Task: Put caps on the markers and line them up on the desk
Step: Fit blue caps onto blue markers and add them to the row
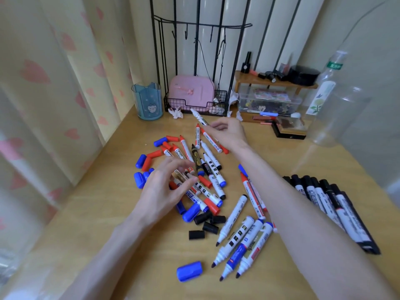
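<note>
A jumble of uncapped red, blue and black markers (pixel 207 169) lies mid-desk, with loose red caps (pixel 151 158), blue caps (pixel 189 271) and black caps (pixel 208 224) around it. My right hand (pixel 229 132) reaches over the far side of the pile and pinches a white marker (pixel 200 119) that points away to the upper left. My left hand (pixel 164 191) hovers over the pile's left part with fingers spread and relaxed, holding nothing. A row of capped black markers (pixel 329 204) lies side by side at the right.
A blue pen cup (pixel 148 101) stands at the back left beside a black wire rack (pixel 194 105) holding a pink case. A small wooden shelf (pixel 270 83), a clear box and a clear plastic bottle (pixel 333 100) occupy the back right. Curtains hang at the left.
</note>
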Available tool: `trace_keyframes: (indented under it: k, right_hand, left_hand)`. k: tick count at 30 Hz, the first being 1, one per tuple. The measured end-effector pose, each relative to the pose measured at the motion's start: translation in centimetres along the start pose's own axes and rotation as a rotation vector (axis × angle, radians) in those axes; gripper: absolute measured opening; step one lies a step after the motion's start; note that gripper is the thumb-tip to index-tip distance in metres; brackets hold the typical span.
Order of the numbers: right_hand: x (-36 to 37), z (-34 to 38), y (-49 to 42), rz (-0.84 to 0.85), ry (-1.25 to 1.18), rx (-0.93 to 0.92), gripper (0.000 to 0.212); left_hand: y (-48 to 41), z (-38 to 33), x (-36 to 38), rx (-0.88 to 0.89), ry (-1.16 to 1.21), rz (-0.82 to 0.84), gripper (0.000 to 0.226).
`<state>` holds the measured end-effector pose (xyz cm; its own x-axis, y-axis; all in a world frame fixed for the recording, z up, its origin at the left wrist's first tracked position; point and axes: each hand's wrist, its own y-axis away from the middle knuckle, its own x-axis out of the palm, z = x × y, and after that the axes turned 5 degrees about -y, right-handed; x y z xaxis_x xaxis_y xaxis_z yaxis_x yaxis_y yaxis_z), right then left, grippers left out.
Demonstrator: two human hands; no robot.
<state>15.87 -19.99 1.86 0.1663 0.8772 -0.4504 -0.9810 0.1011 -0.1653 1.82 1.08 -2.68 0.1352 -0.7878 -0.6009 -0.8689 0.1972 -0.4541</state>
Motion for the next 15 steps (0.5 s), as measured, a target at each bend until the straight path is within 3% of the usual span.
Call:
trace_keyframes:
  k: [8, 15]
  right_hand:
    - [-6.1, 1.1, 11.1, 0.114, -0.084, -0.153, 0.017]
    - [-11.1, -1.4, 18.7, 0.022, -0.057, -0.152, 0.012]
  left_hand:
    - [0.7, -2.0, -1.2, 0.019, 0.024, -0.014, 0.028]
    - [3.6, -2.1, -2.2, 0.064, 0.027, 0.318, 0.027]
